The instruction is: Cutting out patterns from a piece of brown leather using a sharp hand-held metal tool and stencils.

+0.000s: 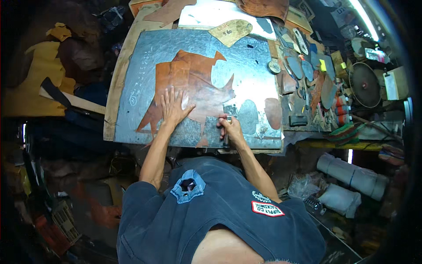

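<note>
A brown leather hide (202, 75) with ragged, cut-out edges lies flat on a scratched grey metal-looking sheet (136, 57). My left hand (174, 108) rests palm down on the hide's lower left part, fingers spread. Just off the hide's lower right edge, my right hand (231, 128) is closed round a slim dark hand tool (226, 141). Its kind cannot be made out, since my fingers cover most of it. Right of that hand are a grey oval patch (249, 116) and a brown oval leather piece (273, 113).
A yellowish pattern piece (231, 31) lies at the sheet's far edge. A round tin (274, 66) sits on the right edge. Farther right, a cluttered bench holds sole-shaped pieces (293, 67) and a round fan (365, 84). Yellow leather (37, 79) hangs at the left.
</note>
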`<state>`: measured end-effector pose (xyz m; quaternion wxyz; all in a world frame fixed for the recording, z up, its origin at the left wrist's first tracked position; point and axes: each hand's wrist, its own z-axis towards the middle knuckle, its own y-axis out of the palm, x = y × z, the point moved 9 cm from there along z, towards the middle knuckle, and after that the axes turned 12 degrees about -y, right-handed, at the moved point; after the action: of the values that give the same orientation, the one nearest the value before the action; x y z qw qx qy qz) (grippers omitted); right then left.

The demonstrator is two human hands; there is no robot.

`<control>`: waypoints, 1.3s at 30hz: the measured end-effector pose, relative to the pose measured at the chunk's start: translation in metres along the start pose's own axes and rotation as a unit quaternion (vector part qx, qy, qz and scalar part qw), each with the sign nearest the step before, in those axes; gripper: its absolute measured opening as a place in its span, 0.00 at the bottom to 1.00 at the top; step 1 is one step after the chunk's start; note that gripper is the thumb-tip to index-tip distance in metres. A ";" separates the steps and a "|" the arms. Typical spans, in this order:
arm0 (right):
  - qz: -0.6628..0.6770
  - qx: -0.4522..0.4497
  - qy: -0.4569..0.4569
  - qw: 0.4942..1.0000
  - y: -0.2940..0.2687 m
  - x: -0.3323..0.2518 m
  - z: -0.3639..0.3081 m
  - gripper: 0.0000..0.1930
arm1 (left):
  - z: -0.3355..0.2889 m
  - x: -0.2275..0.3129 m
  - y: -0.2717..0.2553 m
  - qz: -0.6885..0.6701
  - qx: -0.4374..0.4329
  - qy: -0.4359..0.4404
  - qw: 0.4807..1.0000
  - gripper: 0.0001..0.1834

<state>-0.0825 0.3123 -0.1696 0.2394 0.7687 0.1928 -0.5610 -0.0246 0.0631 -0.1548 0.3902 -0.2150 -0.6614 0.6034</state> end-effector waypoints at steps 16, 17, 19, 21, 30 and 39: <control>-0.073 0.084 0.051 0.993 -0.027 -0.060 0.074 0.15 | 0.070 -0.077 -0.009 -0.017 0.055 -0.089 0.994 0.40; -0.101 0.074 0.035 0.992 -0.029 -0.072 0.101 0.15 | 0.075 -0.089 -0.014 -0.022 0.051 -0.093 0.994 0.40; -0.186 0.065 0.008 0.980 -0.060 -0.086 0.165 0.20 | 0.080 -0.110 -0.028 0.006 0.054 -0.094 0.994 0.40; -0.115 0.117 0.006 0.986 -0.080 -0.102 0.230 0.18 | 0.083 -0.121 -0.033 0.012 0.046 -0.110 0.993 0.40; 0.004 0.266 0.029 0.964 -0.163 -0.096 0.405 0.08 | 0.073 -0.094 -0.032 0.025 0.044 -0.148 0.988 0.41; 0.052 0.229 0.057 0.970 -0.174 -0.072 0.449 0.06 | 0.074 0.066 0.033 -0.020 -0.135 0.044 0.990 0.46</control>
<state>-0.5481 0.1890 -0.2422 0.0747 0.8427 0.0319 -0.5322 -0.1285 0.0722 -0.1671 0.3983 -0.2783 -0.7232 0.4909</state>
